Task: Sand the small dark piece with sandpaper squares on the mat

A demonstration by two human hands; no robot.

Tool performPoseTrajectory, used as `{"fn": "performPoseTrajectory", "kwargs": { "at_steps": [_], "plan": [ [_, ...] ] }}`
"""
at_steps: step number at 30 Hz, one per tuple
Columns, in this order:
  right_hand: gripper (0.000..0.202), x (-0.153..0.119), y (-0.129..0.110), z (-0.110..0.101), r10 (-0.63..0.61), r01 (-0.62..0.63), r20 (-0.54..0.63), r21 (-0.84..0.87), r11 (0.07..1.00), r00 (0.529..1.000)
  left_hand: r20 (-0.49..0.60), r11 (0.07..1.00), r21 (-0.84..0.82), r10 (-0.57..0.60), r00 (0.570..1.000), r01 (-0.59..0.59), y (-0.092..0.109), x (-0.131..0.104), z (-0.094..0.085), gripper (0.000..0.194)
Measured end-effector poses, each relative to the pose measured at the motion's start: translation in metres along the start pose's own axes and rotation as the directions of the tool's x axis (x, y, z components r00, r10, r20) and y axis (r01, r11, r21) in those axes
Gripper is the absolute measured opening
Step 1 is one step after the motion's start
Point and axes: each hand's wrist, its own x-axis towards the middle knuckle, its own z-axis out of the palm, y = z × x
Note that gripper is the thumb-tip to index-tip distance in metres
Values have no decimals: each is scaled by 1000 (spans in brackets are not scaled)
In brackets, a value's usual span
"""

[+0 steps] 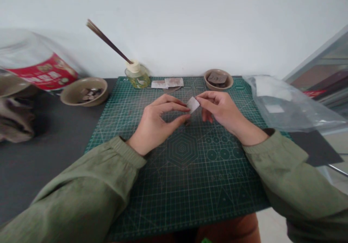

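Note:
A small white piece of paper (193, 105) is held up between my two hands, above the green cutting mat (146, 185). My left hand (163, 118) pinches its left edge between thumb and fingertips. From the other side, the thumb and index finger of my right hand (221, 109) grip its upper right corner, while the remaining fingers curl below. A tiny brownish bit (186, 123) shows just under my left fingertips; I cannot make out what it is.
Behind my hands lie printed paper strips (174, 82), a reed diffuser bottle (138, 77) with tall sticks, and a bowl (218, 79) holding a dark marked piece. Another bowl (84, 92) with small chunks stands left, near a red-labelled jar (46, 69). A clear plastic bag (293, 105) covers the mat's right corner.

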Motion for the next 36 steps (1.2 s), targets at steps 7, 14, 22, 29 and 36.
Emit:
{"fn": "performPoseTrajectory", "kwargs": {
  "at_steps": [7, 14, 22, 29, 36],
  "plan": [
    [33, -1, 2, -1, -113, 118, 41, -155, 981, 993, -6, 998, 39, 41, 999, -40, 1, 0, -1, 7],
    [15, 6, 8, -12, -142, 130, -32, -244, 961, 989, 199, 985, 172, -23, 980, -12, -5, -3, -3, 28],
    [18, 0, 5, -8, 126, -80, 240, -195, 978, 962, 202, 966, 181, -219, 955, 184, -7, -7, 1, 11],
    [37, -3, 2, 2, 231, -201, 233, -146, 969, 945, 209, 946, 191, -299, 931, 261, -1, -5, -1, 11],
    [39, -5, 2, 9, 226, -205, 182, -127, 970, 957, 184, 949, 180, -290, 939, 257, -1, -5, 0, 10]
  ]
}}
